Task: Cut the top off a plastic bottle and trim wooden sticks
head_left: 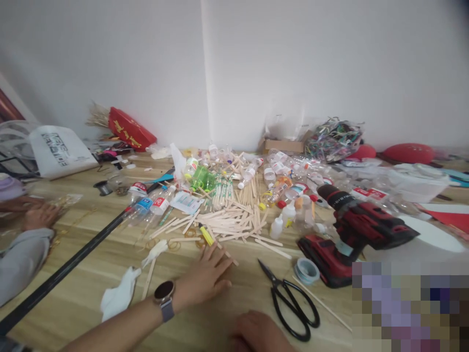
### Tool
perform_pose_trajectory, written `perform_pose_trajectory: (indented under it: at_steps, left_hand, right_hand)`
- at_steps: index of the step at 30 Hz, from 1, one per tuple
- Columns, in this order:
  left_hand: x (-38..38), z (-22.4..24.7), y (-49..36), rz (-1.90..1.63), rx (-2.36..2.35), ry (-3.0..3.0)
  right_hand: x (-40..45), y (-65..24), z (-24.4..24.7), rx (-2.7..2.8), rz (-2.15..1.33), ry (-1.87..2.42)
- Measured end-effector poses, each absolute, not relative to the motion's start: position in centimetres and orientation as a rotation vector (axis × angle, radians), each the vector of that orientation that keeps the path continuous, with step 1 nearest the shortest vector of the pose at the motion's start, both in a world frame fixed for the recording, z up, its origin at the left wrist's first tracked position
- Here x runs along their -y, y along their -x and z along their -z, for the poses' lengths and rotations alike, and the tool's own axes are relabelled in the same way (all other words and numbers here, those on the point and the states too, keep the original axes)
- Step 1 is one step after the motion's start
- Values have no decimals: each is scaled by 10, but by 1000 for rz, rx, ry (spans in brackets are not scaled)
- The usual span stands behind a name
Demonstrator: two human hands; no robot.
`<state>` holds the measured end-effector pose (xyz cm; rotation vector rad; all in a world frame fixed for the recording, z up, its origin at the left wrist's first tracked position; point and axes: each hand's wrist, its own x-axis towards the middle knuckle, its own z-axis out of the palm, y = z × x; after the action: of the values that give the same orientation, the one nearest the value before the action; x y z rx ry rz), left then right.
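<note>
My left hand point(205, 276), with a watch on its wrist, lies palm down on the wooden table, its fingers spread. Its fingertips are beside a yellow marker-like tool point(206, 235) and a wooden stick point(227, 253) at the edge of a heap of craft sticks point(234, 222). Near the bottom edge, my right hand point(256, 330) is blurred and partly cut off, so its fingers cannot be made out. Black-handled scissors point(289, 303) lie to its right, beside a roll of tape point(307, 271).
A red and black drill point(361, 227) stands at the right. Plastic bottles point(249, 173) crowd the back. A black pole point(73, 264) crosses the left side. Another person's hand point(40, 215) is at the far left. White crumpled cloth point(120, 295) lies at the front left.
</note>
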<state>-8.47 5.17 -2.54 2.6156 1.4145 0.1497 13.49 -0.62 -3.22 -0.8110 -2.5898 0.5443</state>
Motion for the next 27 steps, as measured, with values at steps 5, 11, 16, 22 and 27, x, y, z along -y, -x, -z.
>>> perform_pose_trajectory:
  at_steps: [5,11,16,22,27]
  left_hand:
    - [-49,20,83,-227,-1416,-2629]
    - [-43,20,86,-282,-1412,-2650]
    - [-40,12,88,-255,-1403,-2590]
    - [-43,-1,95,-202,-1575,-2438]
    - [-48,-7,96,-177,-1759,-2273]
  right_hand:
    - [5,-168,20,2506,-474,1023]
    - [-2,-229,36,2327,360,1196]
    - [2,-239,52,2320,439,1232]
    - [-7,-235,47,2314,405,1222]
    - [-20,-231,40,2419,364,1149]
